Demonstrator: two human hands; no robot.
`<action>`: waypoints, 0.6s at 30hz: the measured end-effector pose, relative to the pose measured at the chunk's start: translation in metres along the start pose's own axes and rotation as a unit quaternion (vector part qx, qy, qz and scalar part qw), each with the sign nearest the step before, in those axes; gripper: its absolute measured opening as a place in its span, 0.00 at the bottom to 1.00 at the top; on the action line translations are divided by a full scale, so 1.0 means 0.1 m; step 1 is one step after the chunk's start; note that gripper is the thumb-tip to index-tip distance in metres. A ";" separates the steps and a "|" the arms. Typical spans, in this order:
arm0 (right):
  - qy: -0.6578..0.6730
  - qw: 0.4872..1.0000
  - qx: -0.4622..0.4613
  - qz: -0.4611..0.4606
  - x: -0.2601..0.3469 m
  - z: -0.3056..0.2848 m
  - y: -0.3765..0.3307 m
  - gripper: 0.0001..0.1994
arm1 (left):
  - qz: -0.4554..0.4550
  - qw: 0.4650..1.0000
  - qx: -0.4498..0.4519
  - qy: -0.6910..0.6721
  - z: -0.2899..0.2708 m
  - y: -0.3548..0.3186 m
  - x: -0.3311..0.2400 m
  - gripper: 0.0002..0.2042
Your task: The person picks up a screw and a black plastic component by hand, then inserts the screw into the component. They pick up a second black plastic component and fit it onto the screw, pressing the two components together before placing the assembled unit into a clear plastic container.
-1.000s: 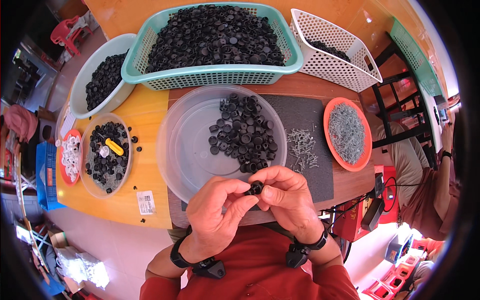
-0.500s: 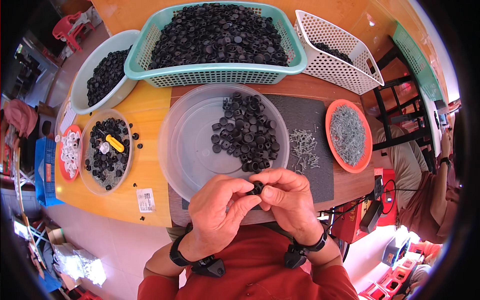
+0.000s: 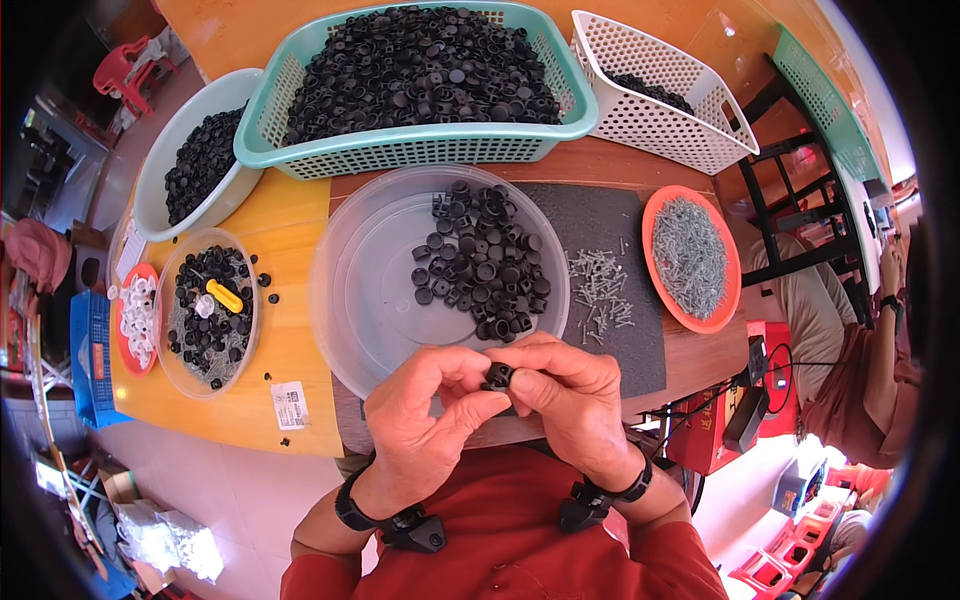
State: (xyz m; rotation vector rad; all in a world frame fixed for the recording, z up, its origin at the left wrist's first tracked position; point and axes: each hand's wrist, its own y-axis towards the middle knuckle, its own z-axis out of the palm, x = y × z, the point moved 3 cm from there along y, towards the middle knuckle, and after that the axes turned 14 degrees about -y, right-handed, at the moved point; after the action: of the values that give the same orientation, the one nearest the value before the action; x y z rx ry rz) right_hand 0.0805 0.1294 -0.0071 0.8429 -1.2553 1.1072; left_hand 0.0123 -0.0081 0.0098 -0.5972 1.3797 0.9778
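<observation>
Little has changed since a second ago — left hand and right hand still pinch one small black cap between their fingers, over the clear round tray.

Both hands, left hand and right hand, pinch a small black cap.

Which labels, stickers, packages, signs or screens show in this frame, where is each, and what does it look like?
Small label: lies flat on the yellow tabletop near its front edge, left of the left hand; a white rectangle with dark print.
Crumpled clear plastic bags: on the floor at lower left; shiny, whitish.
No screen or sign can be made out.
</observation>
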 end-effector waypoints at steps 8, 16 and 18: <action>0.017 1.000 0.012 0.017 0.03 -0.01 0.00 0.11 | 0.005 0.999 0.020 0.033 -0.02 0.03 -0.01 0.12; -0.007 1.000 0.016 0.015 -0.01 -0.04 -0.01 0.10 | -0.004 0.998 0.042 0.045 0.01 0.03 -0.08 0.12; -0.007 1.000 0.011 0.008 -0.01 -0.04 -0.01 0.10 | -0.006 0.998 0.045 0.047 0.02 0.03 -0.10 0.11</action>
State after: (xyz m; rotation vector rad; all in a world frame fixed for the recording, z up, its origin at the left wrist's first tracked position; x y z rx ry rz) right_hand 0.0830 0.1322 -0.0086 0.8602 -1.2652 1.1305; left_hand 0.0114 -0.0065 0.0202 -0.5886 1.4943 0.8824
